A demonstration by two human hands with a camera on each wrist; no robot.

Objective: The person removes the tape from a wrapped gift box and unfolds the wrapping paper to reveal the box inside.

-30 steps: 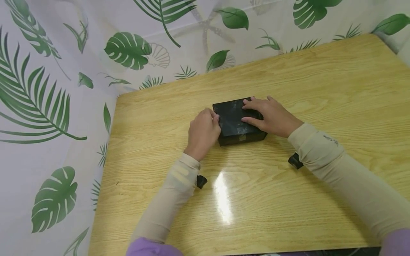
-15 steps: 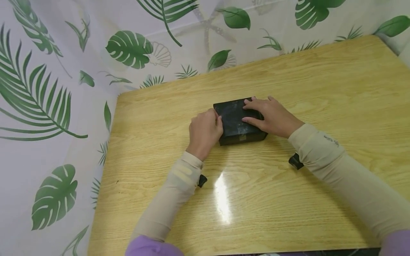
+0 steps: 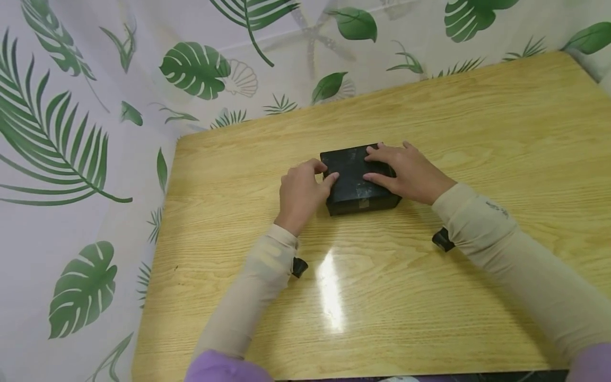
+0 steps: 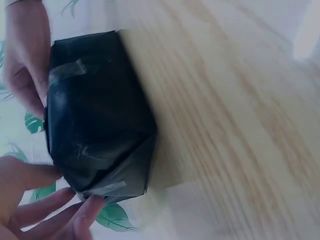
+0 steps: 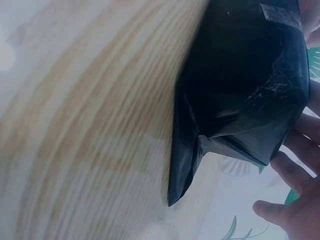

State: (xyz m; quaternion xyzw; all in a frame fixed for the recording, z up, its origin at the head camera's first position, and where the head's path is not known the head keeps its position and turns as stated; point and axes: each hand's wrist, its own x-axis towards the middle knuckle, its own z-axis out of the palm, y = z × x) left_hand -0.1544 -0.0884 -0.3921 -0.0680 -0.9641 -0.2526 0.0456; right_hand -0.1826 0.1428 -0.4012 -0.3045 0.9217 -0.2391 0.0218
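Observation:
A box-shaped parcel [image 3: 350, 178] in black wrapping lies on the table, with its end folds showing in both wrist views. My left hand [image 3: 302, 192] is at its left end, thumb on the top edge and fingers bent at the side. In the left wrist view the fingertips touch the end fold beside a strip of clear tape [image 4: 107, 189]. My right hand [image 3: 412, 172] rests with spread fingers on the top right of the parcel. A loose flap [image 5: 186, 170] of wrapping sticks out at the right end in the right wrist view.
The wood-grain table [image 3: 382, 297] runs back to a leaf-print cloth [image 3: 191, 69] behind and at the left. A bright reflection shines on the tabletop in front of the parcel. Black wrist devices [image 3: 299, 267] hang below both sleeves.
My left thumb and fingers, bunched at the parcel's left edge a second ago, are now spread apart, the thumb on its top. The right hand keeps its place on the parcel.

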